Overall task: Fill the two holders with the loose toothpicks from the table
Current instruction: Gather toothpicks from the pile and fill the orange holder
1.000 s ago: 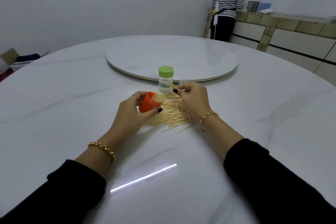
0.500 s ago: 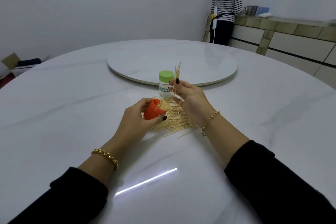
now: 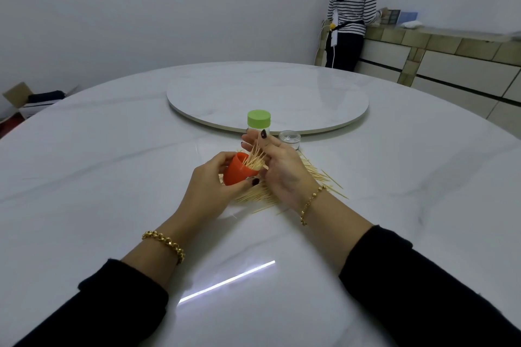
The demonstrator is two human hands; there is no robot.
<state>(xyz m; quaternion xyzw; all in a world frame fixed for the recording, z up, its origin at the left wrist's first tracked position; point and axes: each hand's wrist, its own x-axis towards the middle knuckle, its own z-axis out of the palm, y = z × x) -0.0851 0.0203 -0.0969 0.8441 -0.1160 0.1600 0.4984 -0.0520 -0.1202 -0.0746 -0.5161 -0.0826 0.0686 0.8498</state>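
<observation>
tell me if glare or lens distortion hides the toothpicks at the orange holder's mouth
Head view: no; the glare streak lies on the glossy white marble table nearer the camera, clear of the orange plastic holder and wooden toothpicks; wide-angle bending only bows the edges.

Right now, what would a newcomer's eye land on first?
The orange holder, gripped tilted in the left hand, with the right hand pinching a bunch of toothpicks at its mouth. Under them a pile of loose toothpicks fans across the white table; a green-lidded holder stands just behind.

green-lidded jar [image 3: 258, 118] mostly behind right hand [image 3: 282, 172], orange holder [image 3: 235, 172] partly inside left hand [image 3: 208, 191], toothpick pile [image 3: 313, 175] partly covered
</observation>
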